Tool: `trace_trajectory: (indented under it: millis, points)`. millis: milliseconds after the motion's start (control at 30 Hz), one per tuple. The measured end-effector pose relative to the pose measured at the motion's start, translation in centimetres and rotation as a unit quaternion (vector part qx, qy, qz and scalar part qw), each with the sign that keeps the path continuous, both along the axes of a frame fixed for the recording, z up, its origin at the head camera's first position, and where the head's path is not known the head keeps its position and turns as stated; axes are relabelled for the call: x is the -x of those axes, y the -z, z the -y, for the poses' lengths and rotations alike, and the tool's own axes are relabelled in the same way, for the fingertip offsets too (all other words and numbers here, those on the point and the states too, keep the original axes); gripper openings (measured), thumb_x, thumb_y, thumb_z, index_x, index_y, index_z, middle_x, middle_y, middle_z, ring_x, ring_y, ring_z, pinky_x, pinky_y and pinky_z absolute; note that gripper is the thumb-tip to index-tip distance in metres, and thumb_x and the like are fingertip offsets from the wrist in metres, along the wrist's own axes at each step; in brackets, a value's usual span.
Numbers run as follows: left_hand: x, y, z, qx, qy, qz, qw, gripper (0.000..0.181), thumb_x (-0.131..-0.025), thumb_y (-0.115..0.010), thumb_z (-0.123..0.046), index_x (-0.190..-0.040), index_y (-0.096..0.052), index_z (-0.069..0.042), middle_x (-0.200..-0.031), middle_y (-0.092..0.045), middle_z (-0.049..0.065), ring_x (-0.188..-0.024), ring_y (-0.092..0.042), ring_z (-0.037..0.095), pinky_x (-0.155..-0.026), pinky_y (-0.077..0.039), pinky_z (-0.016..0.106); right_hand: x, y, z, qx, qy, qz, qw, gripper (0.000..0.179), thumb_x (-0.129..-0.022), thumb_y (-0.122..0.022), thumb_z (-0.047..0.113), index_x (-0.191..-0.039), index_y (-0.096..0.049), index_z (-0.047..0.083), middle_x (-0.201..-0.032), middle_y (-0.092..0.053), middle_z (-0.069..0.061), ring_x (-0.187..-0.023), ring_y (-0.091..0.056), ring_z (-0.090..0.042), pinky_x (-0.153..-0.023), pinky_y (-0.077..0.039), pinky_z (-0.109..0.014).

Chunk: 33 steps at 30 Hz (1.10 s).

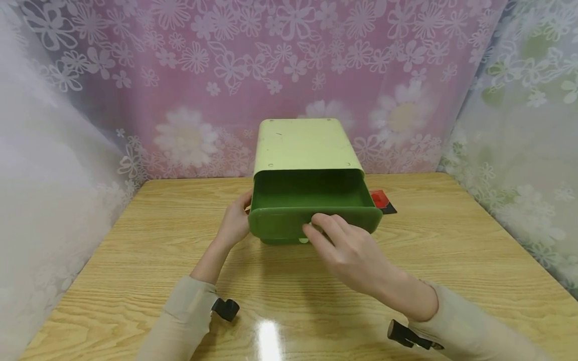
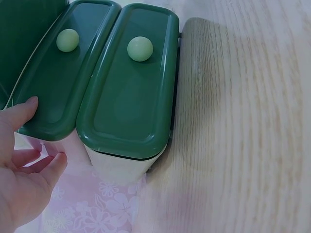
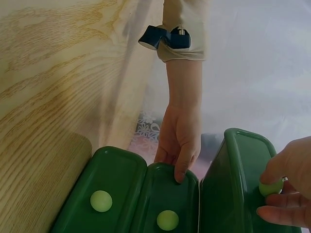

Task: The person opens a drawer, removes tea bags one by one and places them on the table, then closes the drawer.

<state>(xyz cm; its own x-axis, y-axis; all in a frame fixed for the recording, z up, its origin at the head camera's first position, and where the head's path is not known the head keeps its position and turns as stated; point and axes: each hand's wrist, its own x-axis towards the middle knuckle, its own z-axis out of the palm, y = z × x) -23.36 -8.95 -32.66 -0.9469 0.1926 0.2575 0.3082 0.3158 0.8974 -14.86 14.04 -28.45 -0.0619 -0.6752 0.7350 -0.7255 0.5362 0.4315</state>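
A pale-green cabinet (image 1: 307, 143) with green drawers stands near the back of the table. Its top drawer (image 1: 279, 223) is pulled out towards me, and the visible inside holds nothing. My right hand (image 1: 356, 255) pinches the round light-green knob (image 3: 270, 188) of that drawer between thumb and fingers. At the cabinet's left side, my left hand (image 1: 236, 220) grips the edge, its thumb resting on the front of the middle drawer (image 2: 53, 82) and its fingers against the side. The middle and bottom drawers (image 2: 129, 107) are closed, each with a round knob.
A red and black flat item (image 1: 380, 199) lies partly hidden behind the cabinet's right side. Under everything is a wood-grain table (image 1: 149, 250). Flowered curtains (image 1: 203, 75) hang behind the table and along both sides.
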Motion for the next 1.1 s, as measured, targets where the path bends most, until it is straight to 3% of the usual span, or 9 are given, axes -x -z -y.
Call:
trace_trajectory:
  millis: [200,433,667,1100]
  points:
    - [-0.8,-1.0,-0.2,-0.001,-0.002,-0.009,1.0,0.051,-0.087,-0.059,-0.004,-0.135,-0.044,0.004,-0.134,-0.047,0.019,-0.126,-0.041,0.031,-0.1,-0.039,0.038,0.4,0.0,0.1,0.006,0.0,0.005,1.0,0.028,-0.095,-0.038,-0.004,-0.089,-0.065,-0.004,-0.089,-0.058,-0.017,-0.065,-0.056,-0.025,-0.044,-0.048,-0.026]
    - [-0.6,-0.8,-0.1,-0.008,0.0,-0.016,0.9998,0.05,-0.086,-0.061,-0.003,-0.133,-0.047,0.004,-0.131,-0.05,0.019,-0.125,-0.043,0.03,-0.099,-0.04,0.037,0.9,0.1,0.0,0.009,-0.001,0.021,0.9997,0.03,-0.095,-0.036,-0.003,-0.091,-0.066,-0.004,-0.091,-0.058,-0.017,-0.065,-0.056,-0.025,-0.041,-0.045,-0.025]
    - [2.0,2.4,0.4,-0.017,-0.006,-0.029,0.9994,0.047,-0.084,-0.066,-0.005,-0.129,-0.053,-0.003,-0.127,-0.055,0.013,-0.122,-0.047,0.024,-0.095,-0.044,0.034,1.3,0.1,0.1,0.016,0.009,0.03,0.9994,0.029,-0.095,-0.037,0.001,-0.092,-0.066,-0.003,-0.092,-0.058,-0.017,-0.068,-0.057,-0.026,-0.041,-0.046,-0.026]
    - [1.8,2.3,0.5,-0.024,0.003,-0.02,0.9995,0.048,-0.085,-0.065,-0.008,-0.131,-0.052,-0.004,-0.129,-0.053,0.013,-0.124,-0.045,0.024,-0.095,-0.044,0.034,1.9,0.1,0.0,0.018,0.016,0.039,0.9989,0.03,-0.096,-0.036,0.001,-0.093,-0.066,-0.003,-0.093,-0.057,-0.018,-0.07,-0.058,-0.027,-0.045,-0.049,-0.027]
